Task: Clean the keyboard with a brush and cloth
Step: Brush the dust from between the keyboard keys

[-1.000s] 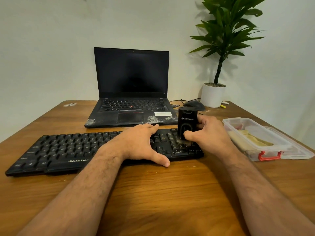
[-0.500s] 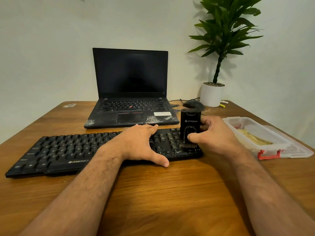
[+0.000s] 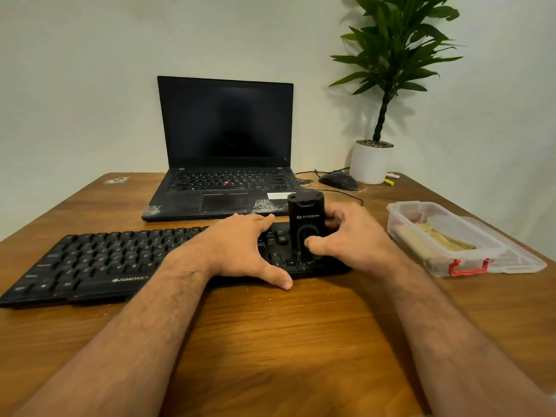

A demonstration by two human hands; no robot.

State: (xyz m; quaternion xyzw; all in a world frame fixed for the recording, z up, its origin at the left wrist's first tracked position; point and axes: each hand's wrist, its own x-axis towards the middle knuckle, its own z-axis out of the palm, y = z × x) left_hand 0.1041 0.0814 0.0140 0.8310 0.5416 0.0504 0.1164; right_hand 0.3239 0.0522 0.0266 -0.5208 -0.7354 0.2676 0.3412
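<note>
Little had shifted since half a second earlier: the brush (image 3: 305, 227) had edged a touch nearer along the right-hand keys, and the left hand (image 3: 240, 251) had not budged. The wooden desk (image 3: 270, 341) carried everything, under a plain pale wall. The keyboard (image 3: 120, 260) lay across the near side. The left hand pressed flat on it, fingers straight and spread, thumb on the wood. The right hand (image 3: 346, 239) gripped the upright brush, thumb on its front and fingers wrapped behind, its base down among the keys. This looked like the brushing step, on the last block of keys! Next, I'd say, short strokes toward the edge, keyboard held steady. Behind stood an open laptop (image 3: 225, 139), a potted plant (image 3: 382, 85) and a mouse (image 3: 338, 180); right, a clear box (image 3: 436, 236), perhaps holding the cloth.
</note>
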